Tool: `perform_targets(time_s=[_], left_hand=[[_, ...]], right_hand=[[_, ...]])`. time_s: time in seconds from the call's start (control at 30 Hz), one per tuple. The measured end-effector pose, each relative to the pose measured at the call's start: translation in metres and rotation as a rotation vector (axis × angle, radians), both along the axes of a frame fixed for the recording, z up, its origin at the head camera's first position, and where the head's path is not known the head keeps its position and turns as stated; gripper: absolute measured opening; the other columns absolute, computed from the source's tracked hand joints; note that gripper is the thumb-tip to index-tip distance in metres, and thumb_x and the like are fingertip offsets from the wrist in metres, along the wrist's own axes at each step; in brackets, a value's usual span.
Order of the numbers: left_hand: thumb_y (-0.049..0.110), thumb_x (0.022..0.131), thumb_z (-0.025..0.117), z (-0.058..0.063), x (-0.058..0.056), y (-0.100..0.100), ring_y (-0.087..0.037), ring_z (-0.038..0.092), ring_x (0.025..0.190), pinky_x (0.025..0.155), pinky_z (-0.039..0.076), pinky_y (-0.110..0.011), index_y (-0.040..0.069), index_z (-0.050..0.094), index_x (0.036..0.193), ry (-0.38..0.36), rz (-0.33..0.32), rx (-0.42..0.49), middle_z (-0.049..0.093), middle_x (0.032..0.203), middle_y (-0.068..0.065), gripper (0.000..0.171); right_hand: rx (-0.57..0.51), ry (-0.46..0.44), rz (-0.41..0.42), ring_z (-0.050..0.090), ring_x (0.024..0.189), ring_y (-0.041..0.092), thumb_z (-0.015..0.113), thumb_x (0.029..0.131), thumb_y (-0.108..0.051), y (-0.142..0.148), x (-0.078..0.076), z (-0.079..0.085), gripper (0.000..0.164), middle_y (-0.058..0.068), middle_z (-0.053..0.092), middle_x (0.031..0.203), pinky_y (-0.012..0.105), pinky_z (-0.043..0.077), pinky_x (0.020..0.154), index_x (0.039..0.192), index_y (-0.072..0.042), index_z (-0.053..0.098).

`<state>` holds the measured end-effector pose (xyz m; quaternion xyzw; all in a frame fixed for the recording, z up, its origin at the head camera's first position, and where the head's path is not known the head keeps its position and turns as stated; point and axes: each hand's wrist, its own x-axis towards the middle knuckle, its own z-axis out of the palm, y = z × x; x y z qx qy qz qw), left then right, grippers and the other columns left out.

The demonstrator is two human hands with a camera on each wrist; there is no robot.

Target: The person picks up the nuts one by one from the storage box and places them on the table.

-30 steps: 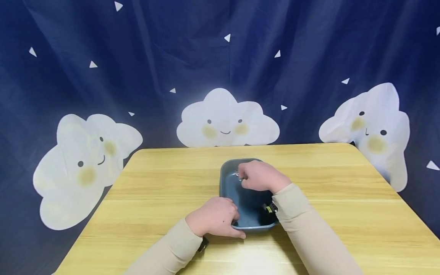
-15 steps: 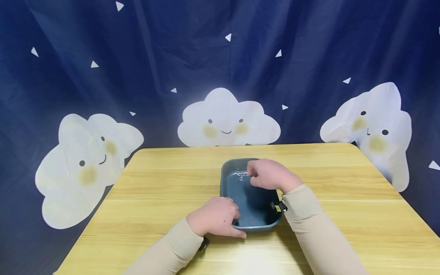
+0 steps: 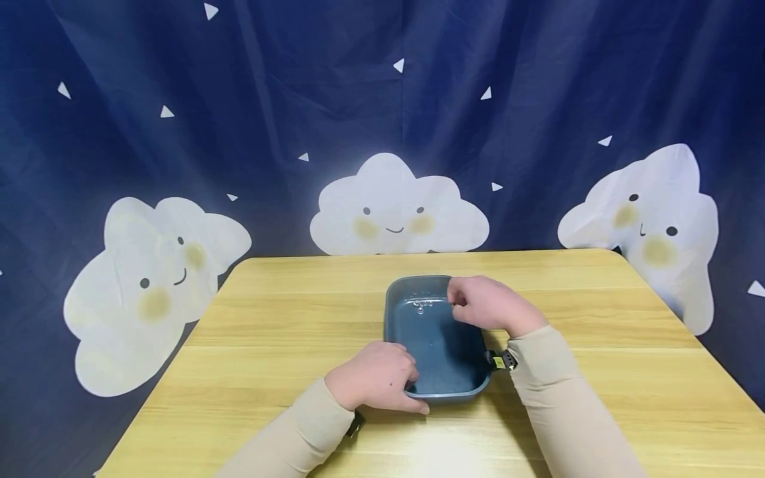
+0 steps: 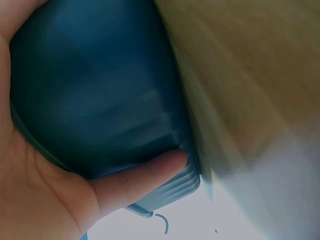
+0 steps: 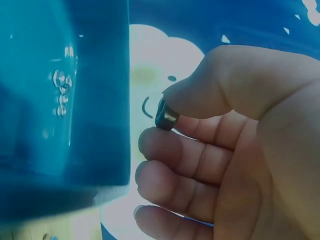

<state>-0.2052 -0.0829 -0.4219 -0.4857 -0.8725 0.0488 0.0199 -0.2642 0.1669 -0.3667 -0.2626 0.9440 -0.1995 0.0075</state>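
Observation:
A dark blue-green rectangular tray (image 3: pixel 439 362) with rounded corners rests on the table. My left hand (image 3: pixel 378 377) grips its near left corner, fingers over the rim and inside. In the left wrist view the thumb (image 4: pixel 145 180) lies along the outer wall. At the tray's far right side is my right hand (image 3: pixel 487 304), above the rim. Its thumb and forefinger pinch a small dark shiny metal piece (image 5: pixel 166 117) with a gold-toned edge; which kind it is, I cannot tell. Several small, clear, glinting pieces (image 5: pixel 62 92) lie inside the tray at the far end.
The tray stands in the middle of a light wooden table (image 3: pixel 287 312). A dark blue curtain (image 3: pixel 275 99) with white clouds and triangles hangs behind the table. Beige sleeves (image 3: pixel 558 378) cover both forearms, and a small black device (image 3: pixel 503 360) is at the right wrist.
The right hand has moved rightward, from over the tray's far end to its right rim. The small clear pieces it covered now show. The left hand keeps its hold.

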Motion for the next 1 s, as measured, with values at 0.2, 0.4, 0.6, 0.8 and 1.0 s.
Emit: perform_targets(time_s=[0.2,0.4,0.6,0.8,1.0], left_hand=[[0.074,0.082,0.063,-0.001,0.000,0.000,-0.006,0.047,0.066,0.056,0.038,-0.024,0.028,0.053,0.061,-0.001,-0.001,0.003,0.044,0.065,0.016,0.051],[0.074,0.082,0.062,-0.003,-0.001,-0.001,-0.006,0.046,0.066,0.056,0.037,-0.023,0.028,0.055,0.062,0.002,-0.007,0.005,0.044,0.065,0.016,0.051],[0.074,0.082,0.063,-0.003,-0.001,-0.001,-0.006,0.046,0.066,0.056,0.038,-0.024,0.028,0.054,0.062,0.001,-0.007,0.008,0.043,0.065,0.016,0.051],[0.074,0.082,0.063,-0.001,0.000,-0.001,-0.007,0.045,0.067,0.056,0.036,-0.023,0.028,0.053,0.062,-0.006,0.006,-0.005,0.043,0.065,0.016,0.051],[0.074,0.083,0.063,0.000,0.000,0.000,-0.007,0.045,0.067,0.056,0.036,-0.023,0.028,0.052,0.061,-0.008,0.007,-0.011,0.043,0.065,0.016,0.051]], right_hand=[[-0.040,-0.001,-0.008,0.050,0.066,0.014,0.064,0.083,-0.010,0.010,0.000,-0.003,0.009,-0.005,0.053,0.070,0.034,0.042,0.065,0.087,-0.015,0.059],[-0.060,-0.027,-0.045,0.051,0.066,0.015,0.064,0.084,-0.010,0.021,-0.002,-0.006,0.009,-0.005,0.053,0.071,0.034,0.041,0.063,0.088,-0.016,0.059],[-0.080,-0.039,-0.081,0.051,0.067,0.016,0.063,0.084,-0.009,0.033,-0.006,-0.011,0.008,-0.003,0.052,0.071,0.035,0.040,0.063,0.087,-0.015,0.059],[-0.067,-0.044,-0.124,0.051,0.068,0.017,0.064,0.082,-0.009,0.047,-0.010,-0.018,0.008,-0.002,0.053,0.071,0.035,0.041,0.065,0.086,-0.014,0.059],[-0.052,-0.075,-0.173,0.053,0.072,0.019,0.067,0.084,-0.013,0.061,-0.013,-0.023,0.009,-0.001,0.054,0.074,0.037,0.041,0.068,0.086,-0.013,0.059]])
